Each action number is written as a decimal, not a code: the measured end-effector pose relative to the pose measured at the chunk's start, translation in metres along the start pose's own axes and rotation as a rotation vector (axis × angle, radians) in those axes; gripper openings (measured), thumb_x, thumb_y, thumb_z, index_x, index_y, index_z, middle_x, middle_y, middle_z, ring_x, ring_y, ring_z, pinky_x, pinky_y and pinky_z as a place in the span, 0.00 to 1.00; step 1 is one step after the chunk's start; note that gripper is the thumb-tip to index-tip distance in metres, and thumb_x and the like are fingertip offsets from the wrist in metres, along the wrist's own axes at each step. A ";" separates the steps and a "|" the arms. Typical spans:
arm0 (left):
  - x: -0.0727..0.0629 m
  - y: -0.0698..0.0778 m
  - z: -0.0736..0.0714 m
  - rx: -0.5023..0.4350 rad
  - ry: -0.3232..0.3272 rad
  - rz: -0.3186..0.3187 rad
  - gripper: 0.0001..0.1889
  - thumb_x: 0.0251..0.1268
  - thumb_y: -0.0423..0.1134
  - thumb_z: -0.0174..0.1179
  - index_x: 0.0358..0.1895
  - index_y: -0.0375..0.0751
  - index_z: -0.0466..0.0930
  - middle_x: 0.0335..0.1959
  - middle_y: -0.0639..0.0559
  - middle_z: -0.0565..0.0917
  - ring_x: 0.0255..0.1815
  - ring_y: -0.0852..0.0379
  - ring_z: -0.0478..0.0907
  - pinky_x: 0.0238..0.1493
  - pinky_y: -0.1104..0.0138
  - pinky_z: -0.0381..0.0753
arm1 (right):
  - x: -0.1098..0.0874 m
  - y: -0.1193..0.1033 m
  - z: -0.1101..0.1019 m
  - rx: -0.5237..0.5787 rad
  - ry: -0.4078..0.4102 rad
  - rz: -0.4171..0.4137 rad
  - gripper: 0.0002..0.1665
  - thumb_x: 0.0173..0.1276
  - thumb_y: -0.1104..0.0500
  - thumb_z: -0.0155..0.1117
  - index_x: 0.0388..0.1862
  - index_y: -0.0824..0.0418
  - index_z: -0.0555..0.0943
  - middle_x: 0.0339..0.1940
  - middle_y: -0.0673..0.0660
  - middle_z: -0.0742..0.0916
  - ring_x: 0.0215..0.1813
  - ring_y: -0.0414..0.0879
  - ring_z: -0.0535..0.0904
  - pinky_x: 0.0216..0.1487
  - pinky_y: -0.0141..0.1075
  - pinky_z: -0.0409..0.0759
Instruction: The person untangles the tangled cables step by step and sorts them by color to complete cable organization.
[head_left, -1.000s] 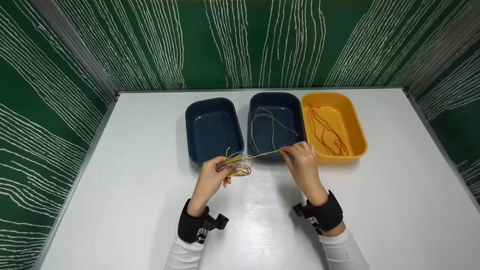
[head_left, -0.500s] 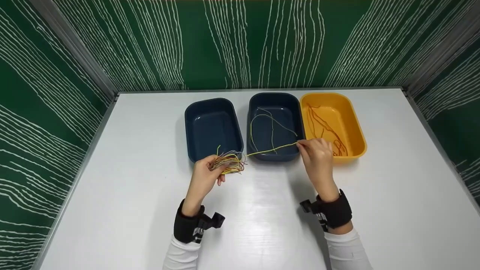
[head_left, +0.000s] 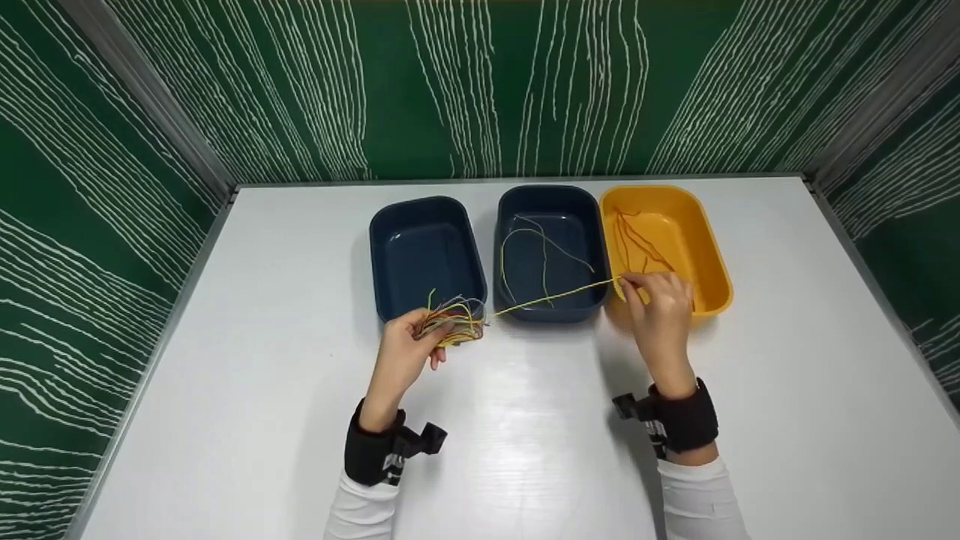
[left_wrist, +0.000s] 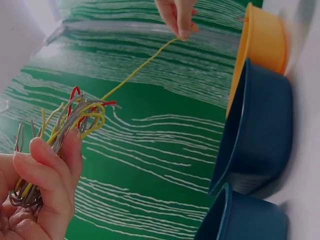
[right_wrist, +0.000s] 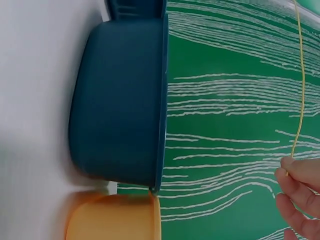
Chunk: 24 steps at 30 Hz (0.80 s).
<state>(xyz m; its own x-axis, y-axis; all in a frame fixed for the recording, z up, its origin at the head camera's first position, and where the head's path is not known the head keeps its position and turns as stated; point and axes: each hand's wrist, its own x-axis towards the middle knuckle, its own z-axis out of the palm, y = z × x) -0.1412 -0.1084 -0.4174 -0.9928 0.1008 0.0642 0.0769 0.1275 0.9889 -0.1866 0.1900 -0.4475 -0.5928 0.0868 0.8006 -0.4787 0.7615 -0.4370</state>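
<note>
A tangled bundle of thin strings [head_left: 456, 322], yellow, grey and red, is gripped by my left hand [head_left: 401, 352], over the near end of the left dark blue bin [head_left: 379, 262]. From the bundle a yellow string [head_left: 559, 294] runs taut to the right. My right hand [head_left: 664, 315] pinches its far end between thumb and fingertips, above the left side of the yellow bin [head_left: 720, 292]. In the left wrist view the bundle [left_wrist: 75, 117] sticks out past the curled fingers. The right wrist view has the yellow string [right_wrist: 302, 85] hanging in a slight curve to the pinch.
The middle dark blue bin [head_left: 506, 195] stands against the yellow bin, with a few yellowish and grey strings [head_left: 545, 259] lying inside. Orange-red strings [head_left: 637, 240] lie in the yellow bin. All bins stand on a white table [head_left: 285, 285] before green walls with white lines.
My right hand has moved right and slightly away with the yellow string's end, drawing a longer length out of the bundle. My left hand has shifted a little left with the bundle.
</note>
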 end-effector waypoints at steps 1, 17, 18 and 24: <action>0.001 -0.004 -0.001 0.001 0.004 0.005 0.06 0.58 0.27 0.55 0.33 0.23 0.74 0.15 0.51 0.75 0.10 0.61 0.69 0.12 0.74 0.69 | 0.000 0.002 -0.001 -0.008 -0.001 0.003 0.06 0.46 0.73 0.68 0.25 0.71 0.80 0.22 0.64 0.82 0.30 0.57 0.72 0.34 0.47 0.59; 0.002 -0.007 -0.015 -0.003 0.114 0.025 0.06 0.56 0.24 0.55 0.36 0.22 0.75 0.16 0.48 0.75 0.09 0.64 0.69 0.10 0.76 0.68 | 0.002 0.014 -0.013 -0.089 -0.051 0.040 0.05 0.47 0.72 0.68 0.24 0.71 0.80 0.23 0.65 0.83 0.29 0.58 0.72 0.31 0.46 0.57; 0.002 -0.007 -0.016 -0.006 0.111 0.023 0.07 0.56 0.24 0.54 0.36 0.22 0.74 0.16 0.47 0.76 0.09 0.64 0.69 0.10 0.76 0.68 | 0.002 0.014 -0.014 -0.092 -0.053 0.037 0.05 0.47 0.72 0.68 0.24 0.72 0.80 0.23 0.65 0.82 0.29 0.58 0.72 0.32 0.46 0.57; 0.001 -0.006 -0.021 -0.031 0.150 0.014 0.07 0.56 0.23 0.54 0.37 0.21 0.75 0.16 0.44 0.76 0.09 0.63 0.69 0.10 0.75 0.68 | 0.002 0.017 -0.017 -0.099 -0.043 0.056 0.07 0.46 0.70 0.69 0.25 0.72 0.80 0.23 0.65 0.82 0.30 0.58 0.71 0.32 0.46 0.58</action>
<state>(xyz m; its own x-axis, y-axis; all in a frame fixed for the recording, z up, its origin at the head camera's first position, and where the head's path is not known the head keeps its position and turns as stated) -0.1444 -0.1296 -0.4202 -0.9943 -0.0467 0.0954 0.0906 0.0965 0.9912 -0.1850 0.2139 -0.4462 -0.6452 0.1053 0.7567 -0.3784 0.8163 -0.4363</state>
